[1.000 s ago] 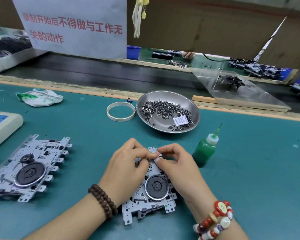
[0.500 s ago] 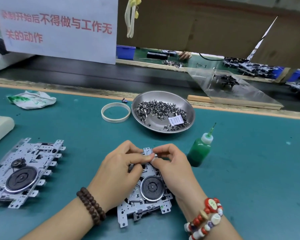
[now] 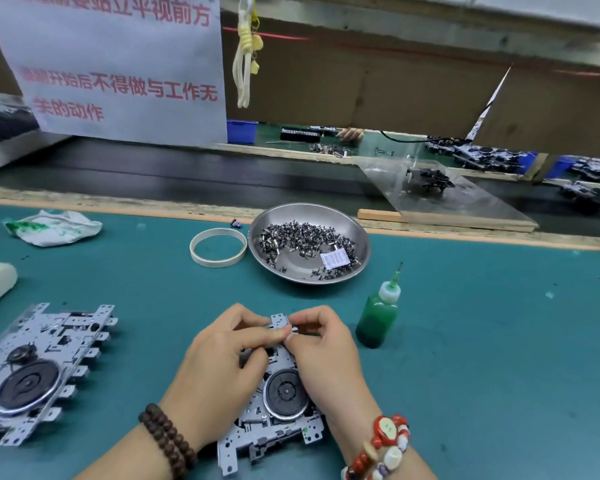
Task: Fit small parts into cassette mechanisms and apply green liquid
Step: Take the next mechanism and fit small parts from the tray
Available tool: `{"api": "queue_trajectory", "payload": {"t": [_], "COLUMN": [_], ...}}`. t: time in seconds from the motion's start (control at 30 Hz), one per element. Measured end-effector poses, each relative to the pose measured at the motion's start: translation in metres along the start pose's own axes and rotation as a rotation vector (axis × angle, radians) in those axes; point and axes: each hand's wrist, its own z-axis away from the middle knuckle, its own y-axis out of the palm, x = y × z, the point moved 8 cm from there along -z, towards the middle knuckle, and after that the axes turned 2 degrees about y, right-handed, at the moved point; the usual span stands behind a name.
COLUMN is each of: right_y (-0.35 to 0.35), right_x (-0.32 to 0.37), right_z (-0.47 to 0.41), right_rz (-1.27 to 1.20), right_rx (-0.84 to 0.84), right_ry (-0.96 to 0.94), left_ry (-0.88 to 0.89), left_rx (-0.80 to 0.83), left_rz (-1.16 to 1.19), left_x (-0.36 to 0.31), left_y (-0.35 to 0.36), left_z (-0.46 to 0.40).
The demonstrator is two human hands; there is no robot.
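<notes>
Both hands, left hand [image 3: 222, 355] and right hand [image 3: 321, 344], pinch something tiny at the cassette mechanism's [image 3: 274, 403] top edge, lower centre, probably seating it; green bottle [image 3: 378, 315] waits alongside, right.

A mechanism [image 3: 278, 410] lies under both hands; a second mechanism [image 3: 39, 372] lies left, a bottle [image 3: 376, 315] right, a bowl [image 3: 309, 242] of parts behind, a ring [image 3: 218, 251] beside it.

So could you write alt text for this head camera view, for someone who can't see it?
Two hands, left hand and right hand, pinch a small part at the far edge of a cassette mechanism on a green bench. A green liquid bottle stands right; a steel dish of parts sits behind.
</notes>
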Motion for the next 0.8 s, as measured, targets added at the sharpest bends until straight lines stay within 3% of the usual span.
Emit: {"api": "queue_trajectory", "payload": {"t": [0.3, 0.6, 0.8], "right_y": [0.001, 0.001, 0.002], "right_x": [-0.002, -0.001, 0.0], "right_z": [-0.001, -0.001, 0.002], "right_rz": [0.064, 0.067, 0.068], "right_rx": [0.009, 0.01, 0.031], "right_ry": [-0.03, -0.018, -0.062], "left_ry": [0.052, 0.176, 0.101], "left_rx": [-0.074, -0.078, -0.093], "left_rz": [-0.051, -0.247, -0.218], "left_x": [0.002, -0.014, -0.012], "left_y": [-0.001, -0.006, -0.007], "left_z": [0.0, 0.003, 0.006]}}
